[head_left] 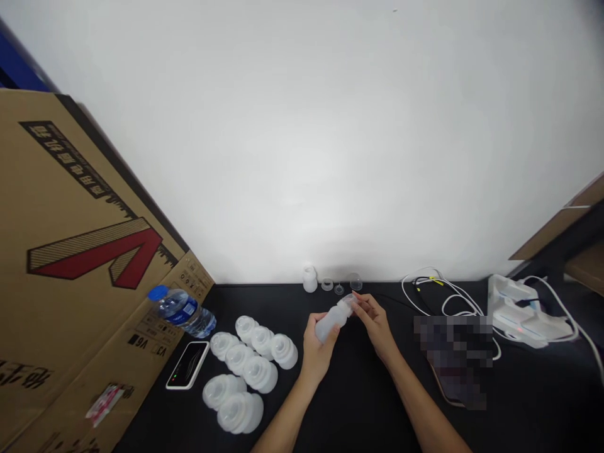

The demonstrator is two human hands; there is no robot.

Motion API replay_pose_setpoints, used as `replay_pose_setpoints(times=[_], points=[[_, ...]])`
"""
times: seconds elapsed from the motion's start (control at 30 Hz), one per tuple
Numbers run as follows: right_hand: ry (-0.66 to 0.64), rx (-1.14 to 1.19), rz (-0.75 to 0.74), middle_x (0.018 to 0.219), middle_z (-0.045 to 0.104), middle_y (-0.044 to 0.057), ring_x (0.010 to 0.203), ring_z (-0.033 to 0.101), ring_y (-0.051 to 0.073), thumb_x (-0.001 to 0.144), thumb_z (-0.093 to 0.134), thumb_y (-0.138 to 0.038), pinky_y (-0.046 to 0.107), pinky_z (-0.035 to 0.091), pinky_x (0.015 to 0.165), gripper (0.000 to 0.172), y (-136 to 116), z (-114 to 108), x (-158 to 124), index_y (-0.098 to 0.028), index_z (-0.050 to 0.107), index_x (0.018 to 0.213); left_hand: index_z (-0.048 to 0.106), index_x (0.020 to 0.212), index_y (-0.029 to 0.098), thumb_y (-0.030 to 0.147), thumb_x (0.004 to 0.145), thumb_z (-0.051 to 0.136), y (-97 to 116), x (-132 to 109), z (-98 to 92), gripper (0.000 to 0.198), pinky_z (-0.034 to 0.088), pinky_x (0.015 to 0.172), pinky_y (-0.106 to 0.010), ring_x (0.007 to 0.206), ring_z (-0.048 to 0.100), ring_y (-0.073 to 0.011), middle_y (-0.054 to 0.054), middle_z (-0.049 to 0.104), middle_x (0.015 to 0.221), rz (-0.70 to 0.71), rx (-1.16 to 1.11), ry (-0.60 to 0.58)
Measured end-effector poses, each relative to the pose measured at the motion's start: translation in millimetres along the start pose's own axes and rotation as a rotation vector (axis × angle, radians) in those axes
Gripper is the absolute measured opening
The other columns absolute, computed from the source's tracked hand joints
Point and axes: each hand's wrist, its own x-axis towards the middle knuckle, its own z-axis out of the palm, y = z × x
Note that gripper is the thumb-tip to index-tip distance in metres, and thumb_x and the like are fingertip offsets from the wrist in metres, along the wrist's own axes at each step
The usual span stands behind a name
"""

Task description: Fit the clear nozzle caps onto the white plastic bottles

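Note:
My left hand [315, 352] is wrapped around the body of a frosted white baby bottle [330, 322], which tilts up to the right. At its top end sits a clear bottle cap [347, 303], pinched by the fingertips of my right hand [375, 321]. Whether the cap is seated on the bottle, I cannot tell. Beyond my hands, against the wall, stand an open-necked white bottle [309, 279], a ring-shaped collar [327, 284], a small clear nipple-like piece [338, 289] and another clear cap [355, 281].
Several capped baby bottles [240, 412] stand in a cluster at left. Behind them are a phone [187, 365], a water bottle [184, 311] and a large cardboard box [85, 239]. White cables [453, 296], a white power strip [523, 311] and a blurred-out flat object [453, 358] lie right.

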Motion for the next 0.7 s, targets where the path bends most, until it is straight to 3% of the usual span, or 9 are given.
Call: replay_pose_setpoints(times=[0.2, 0.37, 0.5, 0.7], points=[[0.072, 0.08, 0.019, 0.09, 0.077, 0.002, 0.081, 0.067, 0.021, 0.083, 0.091, -0.055, 0.032, 0.052, 0.075, 0.038, 13, 1, 2, -0.026, 0.071, 0.098, 0.065, 0.116, 0.02, 0.051, 0.093, 0.074, 0, -7, 2.2, 0.04, 0.053, 0.089, -0.039, 0.101, 0.069, -0.0288, -0.011, 0.072, 0.11, 0.124, 0.121, 0.03], [0.14, 0.107, 0.078, 0.085, 0.073, 0.001, 0.071, 0.061, 0.019, 0.08, 0.092, -0.058, 0.03, 0.047, 0.066, 0.043, 19, 3, 3, -0.025, 0.072, 0.099, 0.066, 0.118, 0.02, 0.045, 0.092, 0.074, 2, -4, -1.9, 0.037, 0.053, 0.094, -0.042, 0.107, 0.069, -0.0299, -0.011, 0.072, 0.113, 0.177, 0.201, 0.018], [0.127, 0.095, 0.116, 0.09, 0.076, 0.004, 0.079, 0.065, 0.023, 0.082, 0.088, -0.063, 0.034, 0.05, 0.071, 0.046, 11, 5, 1, -0.024, 0.08, 0.105, 0.068, 0.119, 0.022, 0.048, 0.091, 0.075, 4, -1, -4.2, 0.039, 0.054, 0.096, -0.042, 0.107, 0.07, -0.0294, -0.01, 0.075, 0.116, 0.108, 0.183, -0.054], [-0.023, 0.174, 0.184, 0.12, 0.081, 0.014, 0.111, 0.07, 0.035, 0.092, 0.074, -0.066, 0.046, 0.053, 0.096, 0.053, -2, 8, -4, -0.023, 0.082, 0.12, 0.071, 0.12, 0.024, 0.046, 0.086, 0.08, 2, -2, -0.8, 0.042, 0.055, 0.093, -0.039, 0.105, 0.072, -0.0283, -0.007, 0.078, 0.116, 0.04, 0.137, -0.188]])
